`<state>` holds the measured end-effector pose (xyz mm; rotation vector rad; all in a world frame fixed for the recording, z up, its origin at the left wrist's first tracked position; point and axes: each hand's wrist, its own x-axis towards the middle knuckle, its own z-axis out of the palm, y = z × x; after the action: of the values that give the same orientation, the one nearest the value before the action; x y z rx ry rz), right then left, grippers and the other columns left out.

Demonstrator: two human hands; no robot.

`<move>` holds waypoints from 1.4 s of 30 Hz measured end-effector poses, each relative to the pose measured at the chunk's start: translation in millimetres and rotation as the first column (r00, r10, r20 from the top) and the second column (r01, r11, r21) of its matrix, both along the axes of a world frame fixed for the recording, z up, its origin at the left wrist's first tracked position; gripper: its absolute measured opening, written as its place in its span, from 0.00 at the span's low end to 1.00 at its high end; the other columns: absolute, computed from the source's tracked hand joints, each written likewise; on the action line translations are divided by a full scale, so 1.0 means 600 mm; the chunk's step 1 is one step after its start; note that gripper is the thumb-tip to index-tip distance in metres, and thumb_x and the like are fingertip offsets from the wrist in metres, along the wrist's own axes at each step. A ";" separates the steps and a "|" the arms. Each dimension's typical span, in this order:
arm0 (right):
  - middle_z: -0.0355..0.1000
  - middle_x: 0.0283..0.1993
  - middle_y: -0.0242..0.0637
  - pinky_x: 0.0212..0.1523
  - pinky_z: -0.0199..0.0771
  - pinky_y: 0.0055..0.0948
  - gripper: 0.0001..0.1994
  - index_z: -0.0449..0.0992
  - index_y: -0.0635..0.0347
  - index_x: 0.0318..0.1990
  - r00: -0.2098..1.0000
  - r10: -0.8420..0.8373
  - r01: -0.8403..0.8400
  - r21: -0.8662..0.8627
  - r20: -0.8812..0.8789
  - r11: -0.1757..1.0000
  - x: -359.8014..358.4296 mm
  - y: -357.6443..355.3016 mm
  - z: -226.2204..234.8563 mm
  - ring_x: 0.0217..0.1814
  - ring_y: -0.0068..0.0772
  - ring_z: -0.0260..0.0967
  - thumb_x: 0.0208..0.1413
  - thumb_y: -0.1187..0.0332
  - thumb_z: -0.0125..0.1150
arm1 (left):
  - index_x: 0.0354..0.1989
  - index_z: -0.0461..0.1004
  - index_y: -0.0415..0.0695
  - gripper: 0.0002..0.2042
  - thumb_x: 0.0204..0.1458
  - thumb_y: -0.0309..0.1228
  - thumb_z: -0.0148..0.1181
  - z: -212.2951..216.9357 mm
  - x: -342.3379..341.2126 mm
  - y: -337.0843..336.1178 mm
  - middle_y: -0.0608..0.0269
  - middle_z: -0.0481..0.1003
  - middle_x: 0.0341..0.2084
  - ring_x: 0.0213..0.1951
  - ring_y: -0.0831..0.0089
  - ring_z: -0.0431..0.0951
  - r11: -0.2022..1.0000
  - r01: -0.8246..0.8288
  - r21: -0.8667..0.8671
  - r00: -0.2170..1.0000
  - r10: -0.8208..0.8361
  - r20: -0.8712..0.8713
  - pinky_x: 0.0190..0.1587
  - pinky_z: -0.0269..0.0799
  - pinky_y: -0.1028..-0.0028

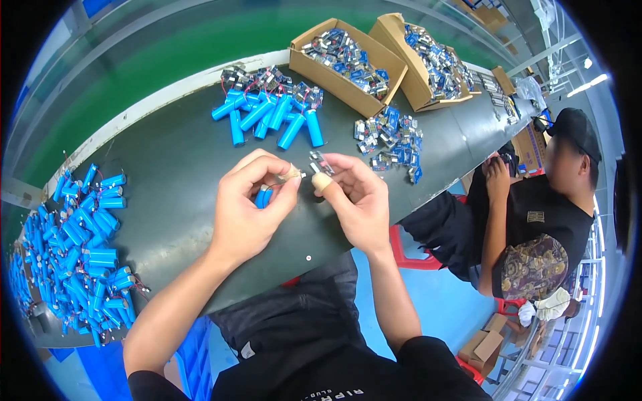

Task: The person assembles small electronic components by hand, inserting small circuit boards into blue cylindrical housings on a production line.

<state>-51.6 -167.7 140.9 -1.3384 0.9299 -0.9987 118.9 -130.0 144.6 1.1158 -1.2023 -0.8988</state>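
Observation:
Both of my hands meet above the dark table (180,180), a small gap between their fingertips. In the curled fingers of my left hand (247,214) lies a blue cylindrical battery cell (264,196), partly hidden; its thumb and index finger pinch a tiny pale connector (303,175). My right hand (360,207) grips a small circuit board (319,162) with metal parts, its edge turned toward the connector. Beige finger covers sit on the left index finger and the right thumb. Beyond the hands is a group of blue cells (271,117) with boards wired on.
Loose blue circuit boards (394,144) lie beyond my right hand. Two cardboard boxes, a nearer one (307,63) and a farther one (418,97), hold many more. A large heap of blue cells (83,234) covers the left end. A person in black (535,207) sits at the right.

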 end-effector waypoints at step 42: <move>0.69 0.31 0.24 0.34 0.63 0.15 0.02 0.74 0.64 0.37 0.998 0.010 -0.005 0.084 -0.055 0.996 0.011 0.019 0.045 0.34 0.10 0.64 0.60 0.75 0.59 | 0.32 0.75 0.36 0.06 0.45 0.17 0.64 0.001 -0.005 0.003 0.61 0.71 0.24 0.25 0.76 0.72 0.979 -0.032 -0.202 0.970 0.080 0.232 0.27 0.67 0.78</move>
<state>-45.2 -156.1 167.8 -1.3038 0.9973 -0.9113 116.0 -128.4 145.1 1.1127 -1.4166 -0.5984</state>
